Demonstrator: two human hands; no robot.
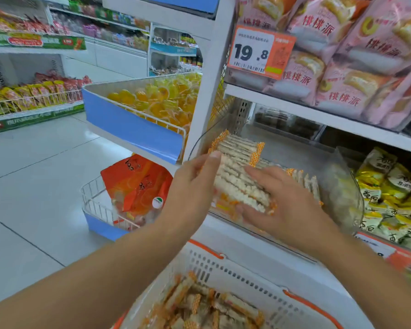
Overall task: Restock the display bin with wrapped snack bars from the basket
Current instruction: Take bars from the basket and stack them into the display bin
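Holding a stack of wrapped snack bars [241, 184] between them, the left hand [190, 186] and the right hand [292, 200] hover over the clear display bin [342, 184] on the shelf. Left fingers [214, 160] curl round the stack's left end; the right fingers lie nearly straight, pressed on its right side and underneath. Each bar's long axis runs left to right, matching the rows already in the bin just beyond. More bars wait in the basket [247, 276] near the body. Lowering forward should seat them, I judge.
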